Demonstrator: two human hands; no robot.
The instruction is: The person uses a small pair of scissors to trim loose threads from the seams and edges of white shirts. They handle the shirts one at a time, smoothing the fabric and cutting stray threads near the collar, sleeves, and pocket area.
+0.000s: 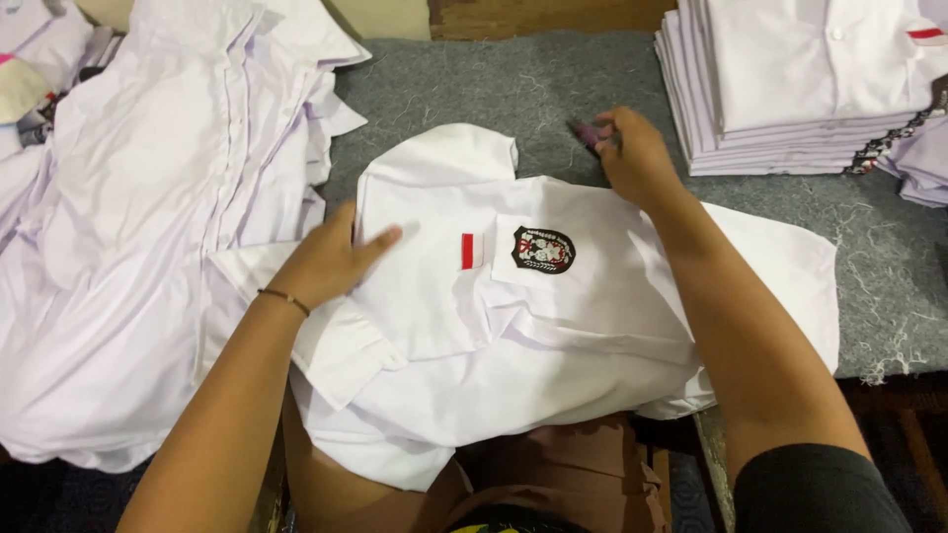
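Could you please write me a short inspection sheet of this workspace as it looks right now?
Surface: grey felt-covered table, with loose threads and lint on it.
Job's things: white shirt lying flat, with a red and white patch and a dark badge on the pocket.
Clutter: loose heap of white shirts at left; folded stack of white shirts at top right.
Grippers: left hand flat on the shirt; right hand holds a small pinkish object at the shirt's far edge, kind unclear.
Cables: nothing seen.
Surroundings: wooden edge beyond the table; brown cloth below the shirt.
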